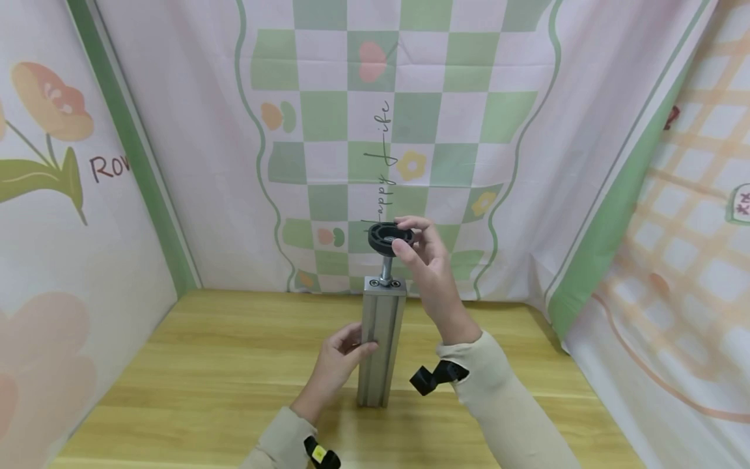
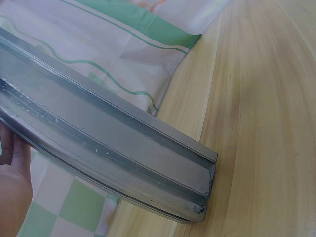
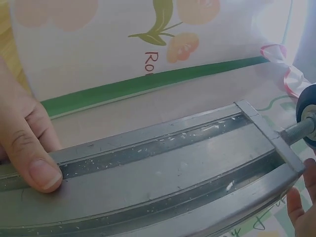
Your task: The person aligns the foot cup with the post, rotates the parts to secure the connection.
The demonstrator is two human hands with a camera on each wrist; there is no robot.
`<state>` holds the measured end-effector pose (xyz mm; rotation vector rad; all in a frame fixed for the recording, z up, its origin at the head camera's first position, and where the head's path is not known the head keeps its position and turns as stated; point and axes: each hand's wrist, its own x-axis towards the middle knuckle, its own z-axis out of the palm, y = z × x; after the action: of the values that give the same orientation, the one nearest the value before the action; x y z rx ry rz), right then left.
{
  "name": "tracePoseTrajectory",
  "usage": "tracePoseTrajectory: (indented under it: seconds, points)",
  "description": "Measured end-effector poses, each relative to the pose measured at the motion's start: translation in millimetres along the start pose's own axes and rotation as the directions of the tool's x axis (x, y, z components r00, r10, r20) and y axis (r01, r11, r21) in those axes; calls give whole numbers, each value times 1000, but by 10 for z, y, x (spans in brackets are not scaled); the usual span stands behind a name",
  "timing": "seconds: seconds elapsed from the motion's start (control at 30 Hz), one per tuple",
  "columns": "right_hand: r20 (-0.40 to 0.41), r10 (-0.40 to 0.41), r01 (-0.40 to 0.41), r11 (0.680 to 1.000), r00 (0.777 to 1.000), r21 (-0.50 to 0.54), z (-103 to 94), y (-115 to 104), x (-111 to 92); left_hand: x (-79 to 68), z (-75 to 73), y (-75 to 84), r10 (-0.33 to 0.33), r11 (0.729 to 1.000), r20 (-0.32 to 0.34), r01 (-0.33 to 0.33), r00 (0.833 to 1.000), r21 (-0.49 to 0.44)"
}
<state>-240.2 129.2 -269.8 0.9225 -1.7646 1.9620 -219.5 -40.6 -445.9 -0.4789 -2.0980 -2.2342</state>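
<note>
An aluminium profile (image 1: 381, 345) stands upright on the table, with long grooves down its sides. My left hand (image 1: 334, 365) grips it around the middle, and in the right wrist view the thumb (image 3: 45, 174) presses on its face. At the top, a plate with two screws caps the profile. Out of this plate rises a threaded stud (image 1: 387, 268) bearing a black round levelling foot (image 1: 379, 247). My right hand (image 1: 432, 273) holds the foot's rim between thumb and fingers. Only part of the foot shows in the right wrist view.
The wooden table (image 1: 222, 365) carries the lower end of the profile. A patterned cloth (image 1: 422, 117) hangs behind, and further cloths hang at left and right. Black camera mounts (image 1: 436, 376) sit on both wrists.
</note>
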Motion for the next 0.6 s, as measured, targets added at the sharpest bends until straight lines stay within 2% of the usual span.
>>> tracePoseTrajectory:
  seconds: [0.43, 0.53, 0.6]
  points:
    - [-70, -97, 84, 983, 993, -166, 46, -18, 25, 8, 7, -2, -7, 1000, -9, 7, 1000, 1]
    - [-58, -128, 115, 975, 990, -190, 60, -7, 25, 10, 8, -7, -6, 1000, -13, 6, 1000, -2]
    - [-32, -121, 115, 981, 992, -154, 58, 7, 24, 11, 8, -7, -5, 1000, -14, 5, 1000, 2]
